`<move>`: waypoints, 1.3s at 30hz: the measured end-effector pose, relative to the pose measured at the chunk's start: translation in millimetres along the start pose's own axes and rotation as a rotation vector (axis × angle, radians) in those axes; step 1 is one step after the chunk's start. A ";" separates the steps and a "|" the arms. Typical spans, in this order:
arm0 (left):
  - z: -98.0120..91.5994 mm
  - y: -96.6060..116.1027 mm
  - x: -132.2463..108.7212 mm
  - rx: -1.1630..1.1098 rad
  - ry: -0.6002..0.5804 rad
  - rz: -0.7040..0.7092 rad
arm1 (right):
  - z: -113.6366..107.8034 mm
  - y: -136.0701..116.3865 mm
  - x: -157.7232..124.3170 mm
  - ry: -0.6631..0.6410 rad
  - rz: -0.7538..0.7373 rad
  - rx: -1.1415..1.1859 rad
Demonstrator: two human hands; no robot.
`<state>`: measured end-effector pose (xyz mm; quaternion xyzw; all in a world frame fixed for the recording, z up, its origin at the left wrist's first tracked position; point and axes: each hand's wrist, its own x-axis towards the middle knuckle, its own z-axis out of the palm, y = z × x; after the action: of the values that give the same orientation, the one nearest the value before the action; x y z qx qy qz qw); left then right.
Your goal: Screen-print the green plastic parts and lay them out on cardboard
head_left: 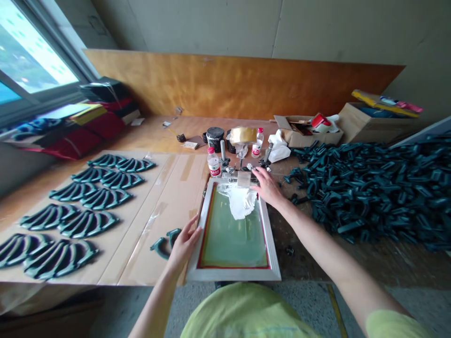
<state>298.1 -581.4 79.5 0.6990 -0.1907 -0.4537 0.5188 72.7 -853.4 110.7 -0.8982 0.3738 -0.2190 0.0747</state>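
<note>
A printing screen with a pale frame [271, 244] and green mesh lies in front of me, and a white rag [243, 202] rests on its far half. My left hand [183, 244] lies on the frame's left edge with its fingers stretched out. A dark green curved plastic part [162, 241] sits just left of that hand on the cardboard. My right hand [268, 187] reaches to the frame's far right corner, fingers spread, beside the rag and the metal clamps [243, 166].
Rows of dark green curved parts [88, 202] lie on cardboard sheets at left. A large heap of the same parts [369, 188] fills the right. Bottles [213, 162], a black tub [215, 137], tape and cardboard boxes [306, 134] stand behind the screen.
</note>
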 end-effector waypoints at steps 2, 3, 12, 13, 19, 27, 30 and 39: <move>2.4 -18.8 9.7 0.039 -0.019 0.003 | 8.4 -16.7 16.5 -0.097 -0.052 -0.050; 2.8 -25.4 14.0 0.056 -0.021 0.004 | 12.8 -23.5 21.5 -0.166 -0.046 -0.077; -0.8 -45.0 25.7 0.062 -0.018 0.008 | 21.5 -38.0 -34.1 -0.380 -0.283 -0.123; -0.5 -45.9 26.2 0.057 -0.016 0.005 | 17.5 -37.2 -42.3 -0.393 -0.341 -0.093; 1.5 -45.7 25.0 0.088 0.006 0.040 | 0.9 -30.6 -39.2 -0.449 -0.420 0.020; 3.1 -36.2 16.2 0.080 0.036 0.058 | 28.7 -37.7 -66.7 -0.230 -0.396 0.002; 2.9 -35.3 17.2 0.085 0.021 0.034 | 19.3 -31.5 -60.5 -0.263 -0.395 0.082; -6.2 26.7 -0.1 -0.078 -0.098 -0.005 | -0.4 -13.6 41.4 -0.137 0.020 0.084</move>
<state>308.7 -588.2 103.9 0.6556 -0.1962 -0.4957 0.5348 107.1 -872.9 129.0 -0.9034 0.3671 -0.1717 0.1400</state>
